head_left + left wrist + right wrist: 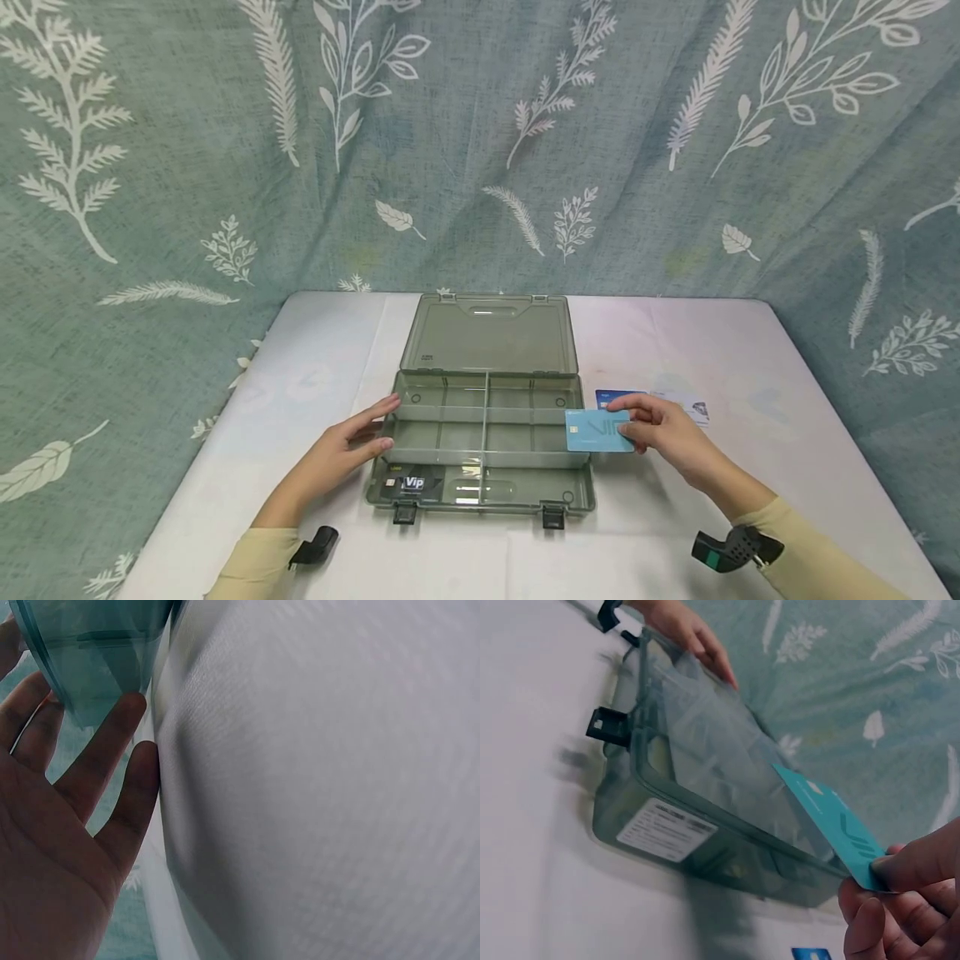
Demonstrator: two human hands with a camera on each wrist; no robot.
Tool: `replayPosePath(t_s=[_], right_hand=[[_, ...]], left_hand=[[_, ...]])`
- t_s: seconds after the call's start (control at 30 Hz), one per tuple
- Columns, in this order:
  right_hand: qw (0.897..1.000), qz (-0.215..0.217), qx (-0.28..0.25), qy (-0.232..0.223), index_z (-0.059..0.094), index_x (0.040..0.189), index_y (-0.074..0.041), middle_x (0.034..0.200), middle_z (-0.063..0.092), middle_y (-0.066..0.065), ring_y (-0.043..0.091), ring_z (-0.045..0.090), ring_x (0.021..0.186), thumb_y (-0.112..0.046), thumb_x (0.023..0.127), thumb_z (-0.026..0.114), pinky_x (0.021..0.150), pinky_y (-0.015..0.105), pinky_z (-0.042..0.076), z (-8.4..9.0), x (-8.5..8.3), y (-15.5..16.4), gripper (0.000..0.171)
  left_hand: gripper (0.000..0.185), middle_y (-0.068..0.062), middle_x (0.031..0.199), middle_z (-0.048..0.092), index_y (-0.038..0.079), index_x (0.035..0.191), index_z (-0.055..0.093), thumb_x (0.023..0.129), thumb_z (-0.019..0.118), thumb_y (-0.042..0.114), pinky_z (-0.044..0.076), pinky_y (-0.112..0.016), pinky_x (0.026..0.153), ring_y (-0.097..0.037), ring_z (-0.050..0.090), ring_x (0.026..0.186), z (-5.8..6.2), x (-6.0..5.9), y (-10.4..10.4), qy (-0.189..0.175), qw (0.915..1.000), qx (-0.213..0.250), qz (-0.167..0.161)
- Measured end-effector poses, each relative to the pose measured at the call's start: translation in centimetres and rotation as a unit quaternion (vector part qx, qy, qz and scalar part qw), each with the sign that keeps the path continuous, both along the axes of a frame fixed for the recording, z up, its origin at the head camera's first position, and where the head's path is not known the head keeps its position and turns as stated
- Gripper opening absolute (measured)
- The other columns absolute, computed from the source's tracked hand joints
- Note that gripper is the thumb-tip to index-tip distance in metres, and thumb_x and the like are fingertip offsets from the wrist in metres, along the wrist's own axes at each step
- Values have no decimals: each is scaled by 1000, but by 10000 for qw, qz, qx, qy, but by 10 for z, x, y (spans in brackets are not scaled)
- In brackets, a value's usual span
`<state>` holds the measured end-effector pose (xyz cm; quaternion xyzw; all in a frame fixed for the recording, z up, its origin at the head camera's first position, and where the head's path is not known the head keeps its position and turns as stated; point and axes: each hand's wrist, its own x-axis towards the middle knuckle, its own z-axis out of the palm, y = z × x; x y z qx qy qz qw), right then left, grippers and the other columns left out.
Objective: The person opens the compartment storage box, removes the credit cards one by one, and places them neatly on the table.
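An open grey-green compartment box (486, 463) (697, 802) sits mid-table, its lid (489, 333) laid back. My right hand (660, 429) (900, 900) pinches a light blue card (596, 431) (832, 829) over the box's right edge. My left hand (352, 446) (67, 795) rests with straight fingers against the box's left wall (90, 652). A black card marked Vip (408, 484) lies in the front left compartment.
Two more cards, a dark blue one (613, 397) (811, 952) and a white one (686, 406), lie on the white table (300, 392) right of the box. A leaf-patterned curtain (480, 142) hangs behind the table. The box's latches (405, 512) face me.
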<state>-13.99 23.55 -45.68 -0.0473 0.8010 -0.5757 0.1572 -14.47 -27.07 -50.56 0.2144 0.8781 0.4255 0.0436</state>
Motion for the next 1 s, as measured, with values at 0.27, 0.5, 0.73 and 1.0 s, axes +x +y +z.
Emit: replayPosePath(t_s=[0.27,0.5,0.73,1.0], right_hand=[[9997,-214,118,-54,59,131,2,90,54,11,19,53,71,-7,99,63,62,32,50,-5,2,17,34],[9987,-358,339,-87,58,133,2,88,52,9,19,52,70,-8,98,63,64,32,49,-6,3,31,37],[9968,-565,543,-141,58,135,1,89,52,9,21,54,74,-9,99,63,65,33,51,-10,3,41,38],[9953,-685,640,-228,58,134,2,90,51,8,21,53,77,-8,98,63,63,30,49,-22,2,48,37]], left_hand=[[59,2,164,35,18,155,45,101,66,27,43,-53,111,-34,54,134,1,0,0,-79,10000,15,7],[59,1,163,35,17,155,46,101,67,26,43,-54,111,-36,53,134,2,0,0,-92,9999,56,-1],[59,1,164,35,17,155,46,101,67,25,43,-53,111,-35,52,135,2,1,0,-91,9999,104,-30],[59,0,163,36,15,154,46,100,67,24,44,-53,111,-35,52,135,3,1,0,-73,9998,171,-56]])
